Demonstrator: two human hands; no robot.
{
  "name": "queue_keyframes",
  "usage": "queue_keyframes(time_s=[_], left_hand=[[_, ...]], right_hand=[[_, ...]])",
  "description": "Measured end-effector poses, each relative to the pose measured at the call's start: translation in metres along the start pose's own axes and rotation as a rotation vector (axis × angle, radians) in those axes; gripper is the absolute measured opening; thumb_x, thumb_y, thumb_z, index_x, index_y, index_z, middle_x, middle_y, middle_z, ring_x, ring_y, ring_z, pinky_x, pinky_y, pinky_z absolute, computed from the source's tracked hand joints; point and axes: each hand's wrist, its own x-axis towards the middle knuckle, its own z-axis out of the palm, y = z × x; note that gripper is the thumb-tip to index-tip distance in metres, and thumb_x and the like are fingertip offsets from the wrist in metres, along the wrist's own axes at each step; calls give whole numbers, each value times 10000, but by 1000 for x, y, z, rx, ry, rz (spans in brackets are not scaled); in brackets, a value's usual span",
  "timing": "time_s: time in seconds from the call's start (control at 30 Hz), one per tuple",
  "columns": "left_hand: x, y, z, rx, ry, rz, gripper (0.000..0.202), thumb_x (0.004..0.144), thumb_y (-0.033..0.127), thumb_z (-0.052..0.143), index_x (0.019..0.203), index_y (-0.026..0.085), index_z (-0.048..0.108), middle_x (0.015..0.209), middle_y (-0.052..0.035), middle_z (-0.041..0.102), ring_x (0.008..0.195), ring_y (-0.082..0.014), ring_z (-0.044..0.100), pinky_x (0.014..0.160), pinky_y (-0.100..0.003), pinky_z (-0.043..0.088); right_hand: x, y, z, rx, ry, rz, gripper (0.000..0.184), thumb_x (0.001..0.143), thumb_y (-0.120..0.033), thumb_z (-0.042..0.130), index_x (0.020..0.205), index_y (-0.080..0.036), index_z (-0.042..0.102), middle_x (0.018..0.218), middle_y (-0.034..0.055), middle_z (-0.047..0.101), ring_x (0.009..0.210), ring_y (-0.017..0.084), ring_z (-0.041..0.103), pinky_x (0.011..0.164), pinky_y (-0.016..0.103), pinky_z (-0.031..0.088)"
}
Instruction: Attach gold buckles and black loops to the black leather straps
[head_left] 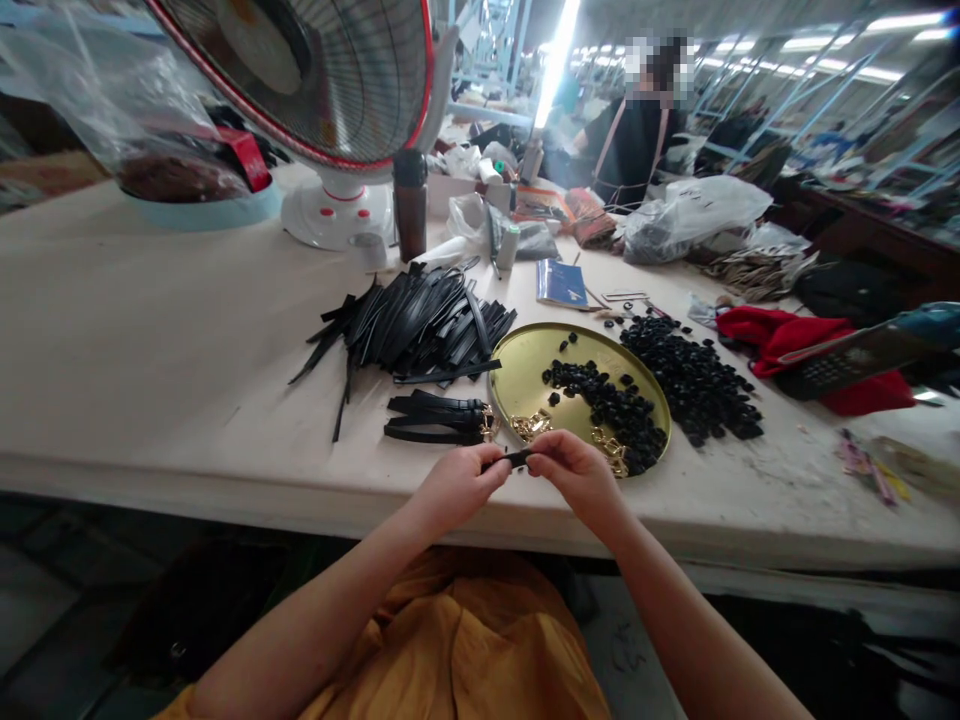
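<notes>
A short black strap (516,458) is pinched between my two hands above the table's front edge. My left hand (463,482) is closed on its left end, and my right hand (576,474) grips its right end with thumb and fingers. Just beyond lies a round gold tray (517,350) holding small black pieces (600,390) and gold metal buckles (531,426). Left of the tray, several black straps with gold fittings (435,418) lie in a row. Behind them is a heap of loose black strips (420,320).
A pile of small black pieces (697,380) lies right of the tray. Behind stand a fan (337,210), a dark bottle (410,205) and a blue booklet (561,283). Red cloth (787,335) and small scissors-like tools (866,468) lie at right. A person (637,140) is farther back.
</notes>
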Motion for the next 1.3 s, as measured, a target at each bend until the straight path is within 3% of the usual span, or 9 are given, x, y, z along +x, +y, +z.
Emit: queue_keyframes(time_s=[0.17,0.3,0.5,0.6,0.8,0.93,1.13,1.3], left_hand=[[4,-1,1,9,-60,-2,298,802,367,415,680,155,583,529,41,420,500,-88,374,460,-199,248],[8,-2,1,13,-63,7,310,825,359,381,738,164,605,566,36,462,530,-95,405,491,-200,280],[9,-3,3,-16,-31,41,262,788,182,388,1005,160,533,804,-16,587,712,-126,513,650,-220,379],[8,-7,3,-49,11,47,272,790,159,379,1038,162,490,830,-26,602,746,-127,535,688,-235,395],[6,-16,4,-129,41,-48,260,817,300,444,1039,170,410,631,31,571,568,-109,533,546,-216,390],[0,-14,7,-108,96,-80,241,803,356,484,961,185,420,684,13,600,604,-123,571,550,-217,403],[-11,-11,7,98,124,-99,255,779,413,510,894,187,480,712,-6,595,620,-144,564,544,-227,399],[-21,-12,6,114,53,-86,307,782,468,493,882,181,533,742,-17,613,623,-144,562,561,-236,410]], right_hand=[[5,5,3,129,-16,172,257,618,-390,698,748,-193,598,606,-23,594,548,116,550,580,284,445],[8,11,9,213,-18,222,248,606,-375,714,742,-192,617,603,-25,597,554,110,545,600,284,447],[10,19,16,351,28,280,231,640,-356,705,774,-192,613,671,-24,597,546,82,512,581,247,433],[6,21,21,382,12,299,243,625,-348,721,777,-191,614,718,-12,615,563,86,513,590,251,439],[0,19,24,574,66,331,342,685,-500,629,780,-172,647,671,20,612,582,109,534,616,267,459],[-7,19,29,658,51,390,260,599,-372,744,739,-189,623,632,-27,563,524,67,473,509,197,399],[-23,20,33,733,-194,532,283,649,-376,713,813,-165,618,657,-27,544,552,51,452,507,171,365],[-33,18,31,743,-162,519,248,636,-318,728,752,-172,564,685,-37,538,603,57,477,568,175,383]])
